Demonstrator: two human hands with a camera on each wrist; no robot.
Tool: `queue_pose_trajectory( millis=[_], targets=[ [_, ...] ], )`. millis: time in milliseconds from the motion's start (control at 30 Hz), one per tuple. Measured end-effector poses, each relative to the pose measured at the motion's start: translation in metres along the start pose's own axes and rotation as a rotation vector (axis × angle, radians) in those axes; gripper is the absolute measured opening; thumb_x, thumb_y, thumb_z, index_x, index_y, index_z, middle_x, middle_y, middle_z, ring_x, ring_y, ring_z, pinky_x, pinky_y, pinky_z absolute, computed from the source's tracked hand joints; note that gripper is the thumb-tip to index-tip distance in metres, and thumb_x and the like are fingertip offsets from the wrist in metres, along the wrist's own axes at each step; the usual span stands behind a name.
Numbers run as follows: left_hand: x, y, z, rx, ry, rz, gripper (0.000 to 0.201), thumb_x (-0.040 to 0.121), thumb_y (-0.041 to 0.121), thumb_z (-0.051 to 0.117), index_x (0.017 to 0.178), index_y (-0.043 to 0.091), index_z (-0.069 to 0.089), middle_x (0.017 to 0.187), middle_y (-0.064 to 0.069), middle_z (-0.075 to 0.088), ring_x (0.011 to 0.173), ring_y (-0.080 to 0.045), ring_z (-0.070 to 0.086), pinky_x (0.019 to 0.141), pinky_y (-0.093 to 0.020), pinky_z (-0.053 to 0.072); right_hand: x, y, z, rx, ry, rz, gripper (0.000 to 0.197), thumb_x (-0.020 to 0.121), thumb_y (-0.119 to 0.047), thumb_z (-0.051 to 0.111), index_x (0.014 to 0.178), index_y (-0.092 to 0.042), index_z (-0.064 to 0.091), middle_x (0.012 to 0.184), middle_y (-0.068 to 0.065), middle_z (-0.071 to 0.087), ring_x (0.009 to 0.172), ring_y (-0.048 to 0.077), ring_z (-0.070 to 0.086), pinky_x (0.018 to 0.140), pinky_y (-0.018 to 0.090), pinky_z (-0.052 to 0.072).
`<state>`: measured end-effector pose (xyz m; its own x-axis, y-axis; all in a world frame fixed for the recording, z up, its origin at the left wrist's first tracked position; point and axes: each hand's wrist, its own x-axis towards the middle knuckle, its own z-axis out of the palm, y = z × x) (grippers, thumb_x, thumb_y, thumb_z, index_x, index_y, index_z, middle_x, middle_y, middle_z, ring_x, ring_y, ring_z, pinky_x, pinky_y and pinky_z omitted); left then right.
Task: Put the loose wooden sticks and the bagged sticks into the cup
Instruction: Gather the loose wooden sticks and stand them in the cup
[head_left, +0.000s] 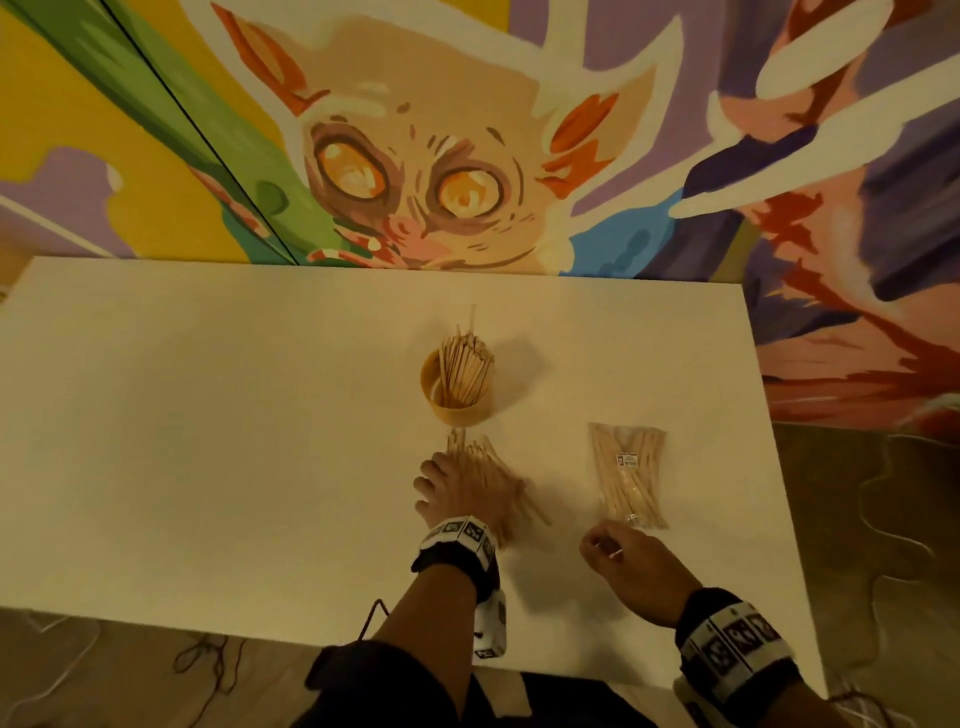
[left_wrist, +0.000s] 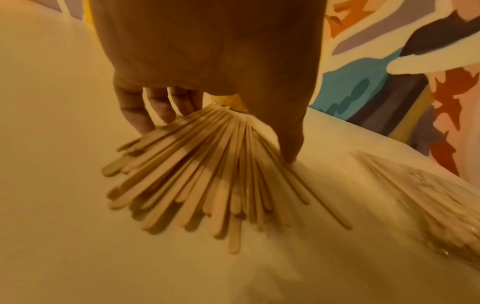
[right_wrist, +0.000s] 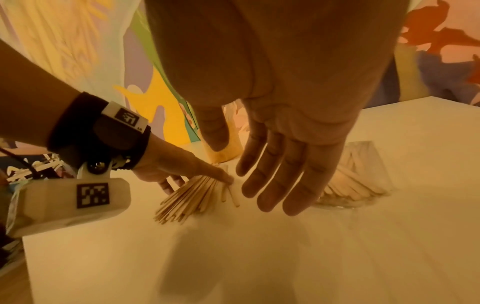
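Gathering the fanned loose sticks (head_left: 485, 478) just near of the cup (head_left: 458, 384), the left hand (head_left: 452, 491) is curling thumb and fingers around them while the right hand (head_left: 631, 564) is hovering with relaxed fingers by the untouched bagged sticks (head_left: 628, 475), the cup already holding many.

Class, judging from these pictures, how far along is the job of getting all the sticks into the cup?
Done: the cup already holds many sticks. In hand: the left hand gathers the loose sticks fanned on the table. Left: the bagged sticks lie untouched; the right hand hovers open near them.
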<state>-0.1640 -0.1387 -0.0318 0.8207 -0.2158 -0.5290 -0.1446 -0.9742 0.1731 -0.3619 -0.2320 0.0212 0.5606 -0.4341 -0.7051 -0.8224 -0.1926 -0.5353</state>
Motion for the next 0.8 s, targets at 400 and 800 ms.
queue_pose_trajectory(
  millis=[400, 800],
  targets=[
    [-0.007, 0.012, 0.011, -0.025, -0.097, 0.096, 0.052, 0.085, 0.030, 0.069, 0.125, 0.003, 0.048, 0.126, -0.015, 0.058, 0.116, -0.035, 0.060, 0.096, -0.041, 0.049, 0.036, -0.002, -0.008, 0.153, -0.047, -0.057, 0.034, 0.097, -0.048, 0.051, 0.114, -0.024, 0.067, 0.111, -0.004, 0.070, 0.106, 0.017, 0.065, 0.100, 0.042, 0.052],
    [-0.003, -0.001, 0.027, 0.154, -0.028, 0.297, 0.045, 0.095, 0.032, 0.057, 0.131, 0.006, 0.048, 0.131, -0.014, 0.053, 0.119, -0.034, 0.052, 0.102, -0.040, 0.043, 0.045, -0.003, -0.009, 0.239, -0.072, -0.068, 0.032, 0.098, -0.040, 0.055, 0.107, -0.014, 0.070, 0.103, 0.004, 0.074, 0.101, 0.025, 0.069, 0.099, 0.047, 0.054]
  ],
)
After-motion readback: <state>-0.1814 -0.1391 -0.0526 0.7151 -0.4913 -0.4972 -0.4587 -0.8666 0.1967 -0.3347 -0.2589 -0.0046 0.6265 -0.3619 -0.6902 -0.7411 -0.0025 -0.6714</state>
